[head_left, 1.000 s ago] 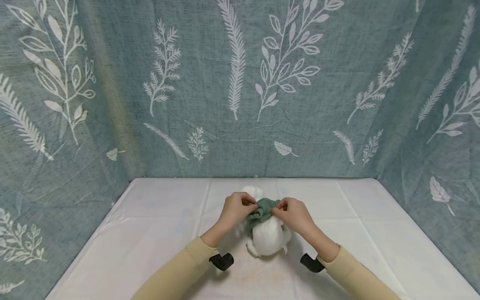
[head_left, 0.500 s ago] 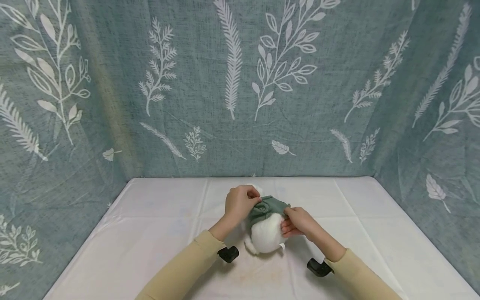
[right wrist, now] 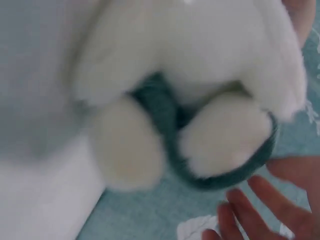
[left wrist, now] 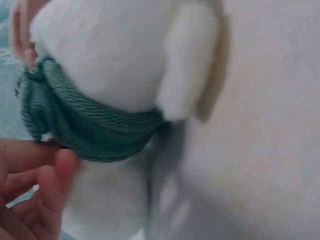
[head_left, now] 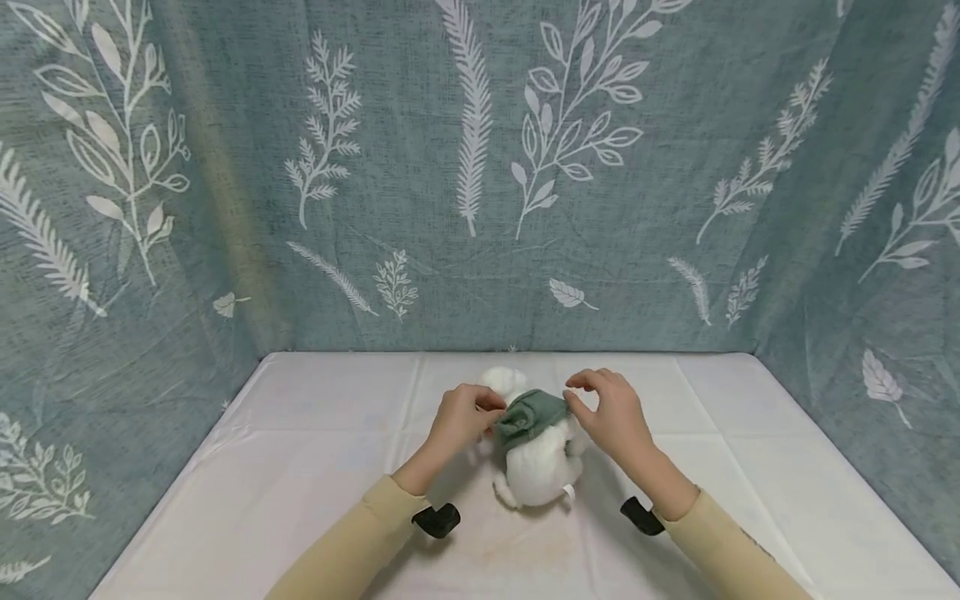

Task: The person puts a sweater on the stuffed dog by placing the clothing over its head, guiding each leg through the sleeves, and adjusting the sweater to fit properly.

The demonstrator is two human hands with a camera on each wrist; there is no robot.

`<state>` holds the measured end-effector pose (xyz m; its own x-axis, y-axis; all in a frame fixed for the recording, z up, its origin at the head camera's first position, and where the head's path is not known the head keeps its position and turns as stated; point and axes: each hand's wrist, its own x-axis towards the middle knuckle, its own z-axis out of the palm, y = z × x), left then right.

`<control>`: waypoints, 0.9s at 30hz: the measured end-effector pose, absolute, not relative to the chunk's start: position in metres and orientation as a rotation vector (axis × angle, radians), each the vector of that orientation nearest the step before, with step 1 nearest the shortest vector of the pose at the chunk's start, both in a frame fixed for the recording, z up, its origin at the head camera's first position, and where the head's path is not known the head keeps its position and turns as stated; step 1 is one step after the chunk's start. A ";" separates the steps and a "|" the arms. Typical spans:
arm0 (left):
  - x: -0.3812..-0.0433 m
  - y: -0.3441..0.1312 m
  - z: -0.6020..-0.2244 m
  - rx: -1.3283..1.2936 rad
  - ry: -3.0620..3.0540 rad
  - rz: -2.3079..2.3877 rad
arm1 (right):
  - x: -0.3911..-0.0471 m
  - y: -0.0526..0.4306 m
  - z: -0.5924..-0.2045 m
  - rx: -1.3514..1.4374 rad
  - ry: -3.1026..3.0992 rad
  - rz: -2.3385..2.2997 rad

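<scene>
A white plush toy (head_left: 536, 475) lies on the table with a green knitted garment (head_left: 534, 412) around its middle. At the garment's left edge, my left hand (head_left: 459, 421) pinches the knit between thumb and fingers. My right hand (head_left: 617, 417) is held at the right edge with thumb and index finger apart. In the left wrist view the garment (left wrist: 105, 125) wraps the fluffy body as a ribbed band. The right wrist view shows a green strap (right wrist: 217, 180) looped around one rounded limb (right wrist: 225, 132), with fingers (right wrist: 290, 210) of my right hand spread beside it.
A white cloth (head_left: 330, 433) with fold creases covers the table. A blue-green curtain (head_left: 420, 175) with white leaf prints closes off the back and both sides. Black wrist mounts (head_left: 437, 521) hang under both sleeves. A small white tag (head_left: 568, 492) sticks out from the toy's lower right.
My right hand has let go of the garment's right edge and moved up and right, its fingers parting. The garment lies flatter across the toy. My left hand has shifted slightly down and left.
</scene>
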<state>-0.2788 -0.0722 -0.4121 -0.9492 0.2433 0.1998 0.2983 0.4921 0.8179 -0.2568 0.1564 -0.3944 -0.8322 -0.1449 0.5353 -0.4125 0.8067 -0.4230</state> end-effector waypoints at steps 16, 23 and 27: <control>-0.284 -0.075 -0.428 -0.461 -2.628 -1.633 | -0.317 0.151 -0.392 0.612 -3.089 1.284; -0.288 -0.069 -0.429 -0.424 -2.572 -1.703 | -0.307 0.145 -0.399 0.502 -2.950 1.375; -0.287 -0.067 -0.427 -0.411 -2.588 -1.699 | -0.303 0.143 -0.402 0.415 -2.930 1.376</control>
<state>-0.2870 -0.0672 -0.4267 -0.9651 0.2082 0.1587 0.2284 0.3734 0.8991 -0.3028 0.1428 -0.4017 -0.9604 -0.2785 -0.0022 -0.1761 0.6134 -0.7699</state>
